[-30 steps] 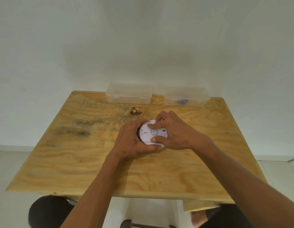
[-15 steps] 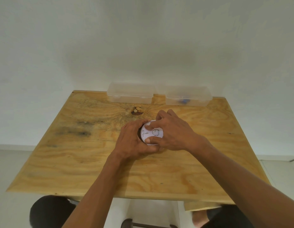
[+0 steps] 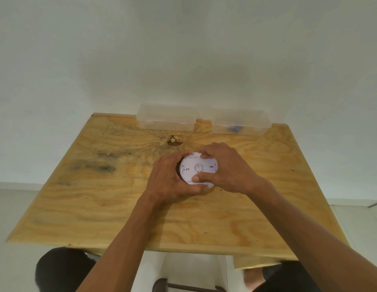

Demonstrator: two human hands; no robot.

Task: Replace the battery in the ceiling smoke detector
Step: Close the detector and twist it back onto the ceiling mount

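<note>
Head view: a smoke detector (image 3: 199, 168) is gripped by two hands over the table (image 3: 99, 207).

Near the middle of the table, its white back plate is turned up. The left hand (image 3: 168, 178) is curled round its rim; the right hand (image 3: 223, 167) pinches the plate. For a good twist, one hand should be kept firm. A blue thing in the right clear box (image 3: 239, 122) cannot be made out, and no battery can be seen.
</note>
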